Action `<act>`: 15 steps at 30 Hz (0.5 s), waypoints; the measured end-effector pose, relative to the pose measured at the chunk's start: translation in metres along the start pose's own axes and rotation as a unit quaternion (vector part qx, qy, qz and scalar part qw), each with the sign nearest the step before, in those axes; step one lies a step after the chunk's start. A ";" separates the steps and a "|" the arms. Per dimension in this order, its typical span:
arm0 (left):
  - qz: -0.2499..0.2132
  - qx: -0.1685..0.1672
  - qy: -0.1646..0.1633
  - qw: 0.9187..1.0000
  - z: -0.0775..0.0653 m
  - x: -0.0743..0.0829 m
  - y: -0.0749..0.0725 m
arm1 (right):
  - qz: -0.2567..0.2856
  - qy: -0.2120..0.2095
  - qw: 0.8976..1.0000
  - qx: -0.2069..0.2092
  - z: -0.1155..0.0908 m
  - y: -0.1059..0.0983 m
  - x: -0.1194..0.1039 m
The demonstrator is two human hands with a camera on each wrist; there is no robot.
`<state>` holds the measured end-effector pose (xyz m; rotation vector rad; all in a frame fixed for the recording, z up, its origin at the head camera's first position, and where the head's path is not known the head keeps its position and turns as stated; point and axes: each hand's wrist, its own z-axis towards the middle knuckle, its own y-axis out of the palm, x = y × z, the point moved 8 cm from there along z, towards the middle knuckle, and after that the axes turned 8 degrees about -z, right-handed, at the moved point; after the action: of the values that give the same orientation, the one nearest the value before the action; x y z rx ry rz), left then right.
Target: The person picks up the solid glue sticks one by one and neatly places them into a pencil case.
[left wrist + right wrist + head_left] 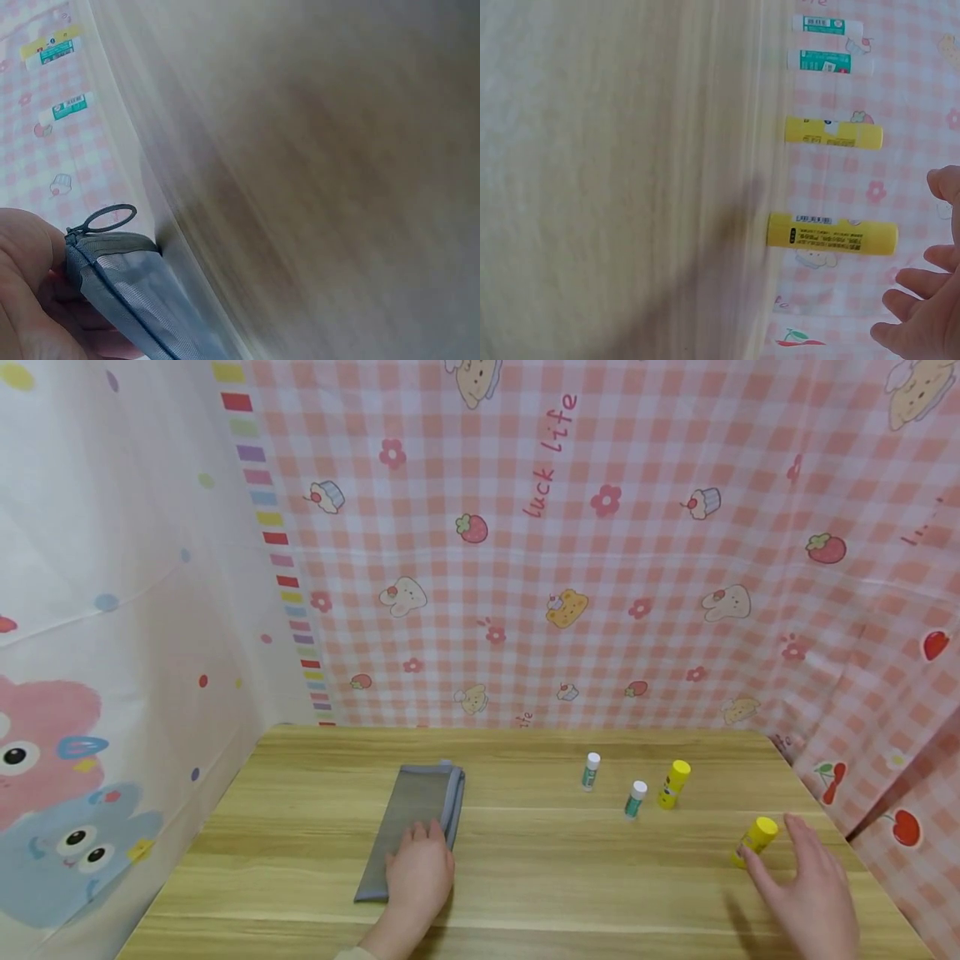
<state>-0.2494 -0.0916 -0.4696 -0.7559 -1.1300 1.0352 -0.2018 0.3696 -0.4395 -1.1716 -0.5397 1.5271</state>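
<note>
A flat grey mesh zip pouch (422,802) lies on the left half of the table. My left hand (420,868) holds its near right part, fingers spread over the top. Seen from the left wrist, the fingers (90,334) are partly hidden behind the pouch's corner, where a looped zipper pull (112,217) sticks out. On the right, a yellow glue stick (759,837) stands upright between the thumb and fingers of my right hand (813,893). In the right wrist view those fingers (911,304) are spread and apart from the stick.
Another yellow glue stick (675,784) stands farther back. Left of it are two smaller white glue sticks with teal labels, one nearer (635,799) and one at the rear (591,772). A checked pink curtain (525,635) hangs behind the wooden table (540,893).
</note>
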 end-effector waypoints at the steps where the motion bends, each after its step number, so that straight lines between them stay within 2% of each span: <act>1: -0.001 0.000 0.001 1.000 0.000 0.000 0.000 | 0.005 0.009 1.000 -0.005 0.001 0.001 0.003; 9: -0.013 0.026 0.011 1.000 -0.002 0.002 -0.006 | 0.042 0.063 0.996 -0.039 0.003 0.011 0.019; 15: -0.026 0.025 0.009 0.999 -0.002 0.000 -0.006 | 0.063 0.092 0.991 -0.073 0.007 0.019 0.025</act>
<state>-0.2460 -0.0937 -0.4648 -0.6907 -1.0996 1.0077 -0.2153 0.3887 -0.4620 -1.4661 -0.4674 1.4855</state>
